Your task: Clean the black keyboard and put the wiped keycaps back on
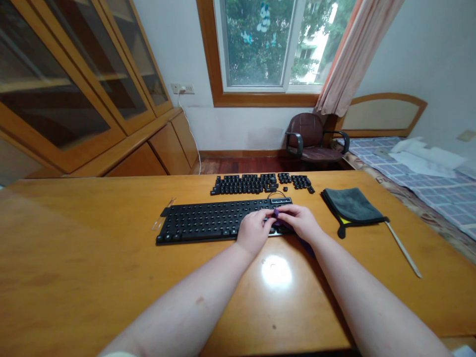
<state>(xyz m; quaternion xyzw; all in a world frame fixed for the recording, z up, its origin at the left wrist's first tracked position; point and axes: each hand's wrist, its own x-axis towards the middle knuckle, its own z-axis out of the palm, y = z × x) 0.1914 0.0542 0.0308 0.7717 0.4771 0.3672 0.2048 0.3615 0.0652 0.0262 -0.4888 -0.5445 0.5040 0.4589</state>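
A black keyboard (203, 220) with most of its keycaps off lies on the wooden table, and a few caps remain along its bottom row. Over its right end, my left hand (255, 229) and my right hand (302, 223) meet with fingertips pinched together. Between them is a purple cloth (275, 213), bunched up at the fingertips. More of the cloth hangs below my right hand, partly hidden by the wrist. Whether a keycap is wrapped inside it I cannot tell. Behind the keyboard, the removed black keycaps (241, 184) are laid out in keyboard order.
A folded dark grey cloth (351, 204) lies to the right, with a thin pale stick (403, 249) sticking out from it. Thin clear wire tools (158, 223) lie by the keyboard's left end. A single loose keycap (285, 189) sits near the laid-out caps. Beyond the table stands a chair (308, 131).
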